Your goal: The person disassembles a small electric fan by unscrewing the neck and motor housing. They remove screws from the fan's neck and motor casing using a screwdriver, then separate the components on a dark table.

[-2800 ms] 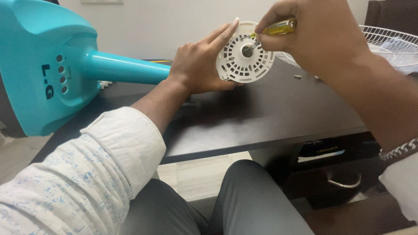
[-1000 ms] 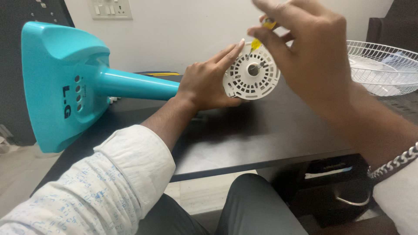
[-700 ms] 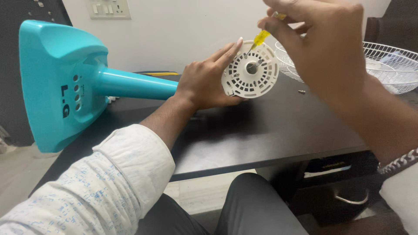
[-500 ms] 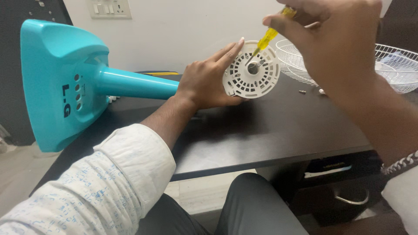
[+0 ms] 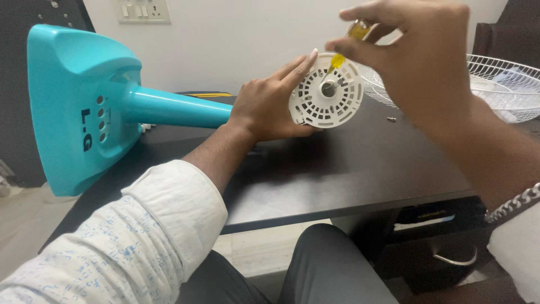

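1. Dark and glossy, the desk (image 5: pixel 360 169) stands against a pale wall with a switch plate (image 5: pixel 143 10) above its far left corner.
2. Lying along the desk's left side is a turquoise fan stand (image 5: pixel 84 107): its broad base hangs past the left edge, its neck pointing toward the middle.
3. At the end of that neck sits the white round motor cover (image 5: pixel 326 93), slotted and facing the camera (a metal shaft shows at its centre).
4. The left hand (image 5: pixel 267 104) is clamped on the cover's left rim, fingers stretched up along its edge, palm behind it.
5. The right hand (image 5: pixel 422 62) is closed around a yellow-handled screwdriver (image 5: pixel 346 48), held just above the cover; its tip seems to meet the cover near the shaft, though that part is too small to be sure.
6. A small screw (image 5: pixel 390 119) lies on the desk right of the cover.
7. A white wire fan guard (image 5: pixel 495 84) rests at the far right corner.
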